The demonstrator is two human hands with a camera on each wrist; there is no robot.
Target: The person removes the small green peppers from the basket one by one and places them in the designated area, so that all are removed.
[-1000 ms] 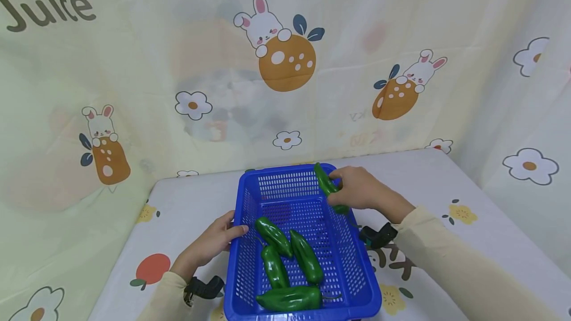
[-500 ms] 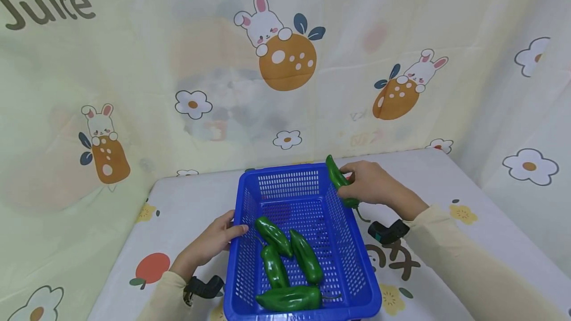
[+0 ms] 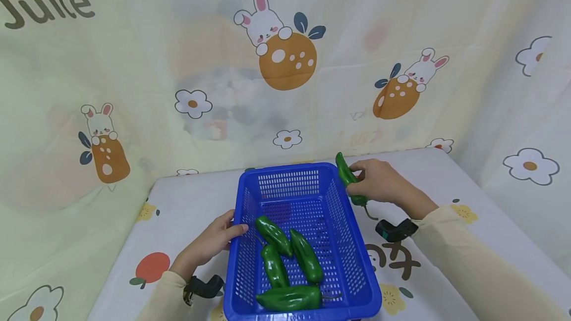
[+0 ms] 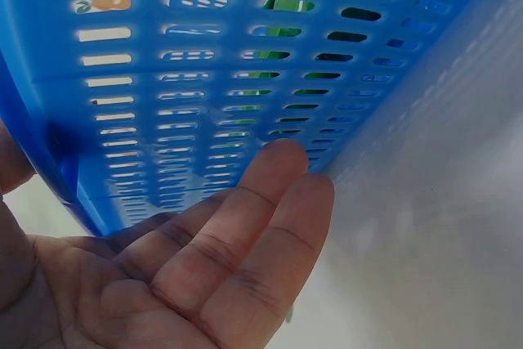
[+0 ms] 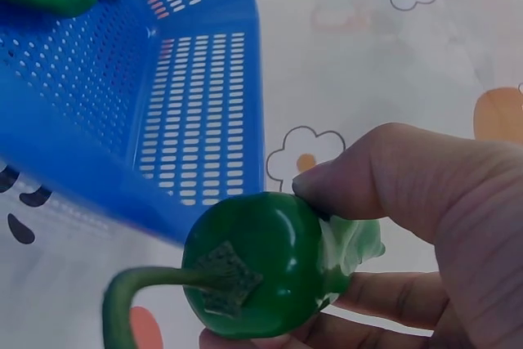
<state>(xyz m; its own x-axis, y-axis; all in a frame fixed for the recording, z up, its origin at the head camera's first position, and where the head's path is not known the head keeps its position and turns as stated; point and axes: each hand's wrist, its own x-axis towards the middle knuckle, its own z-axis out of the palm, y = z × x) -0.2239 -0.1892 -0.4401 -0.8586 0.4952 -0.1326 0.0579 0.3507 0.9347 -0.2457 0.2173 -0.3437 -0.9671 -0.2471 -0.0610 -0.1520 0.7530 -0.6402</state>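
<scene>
A green pepper [image 3: 345,172] with a long curved stem is in my right hand [image 3: 379,181], beside the back right corner of the blue plastic basket [image 3: 373,289]. In the right wrist view, thumb and fingers grip the pepper [image 5: 253,243] from either side, its stem end facing the camera. My left hand [image 3: 215,240] holds the basket's left side, thumb over the rim. In the left wrist view, its fingers [image 4: 274,177] lie against the outside of the slotted wall [image 4: 57,120]. Several more green peppers [image 3: 305,256] lie on the basket floor, towards its near end.
The basket stands on a table with a white printed cloth [image 3: 196,199]. Behind it hangs a pale curtain [image 3: 339,113] with rabbit and flower prints. Each wrist carries a small black device, such as the one on the right wrist [image 3: 396,231].
My right hand has carried the pepper rightward, from over the basket's inside to outside its right rim. The left hand, the basket and the other peppers have stayed in place.
</scene>
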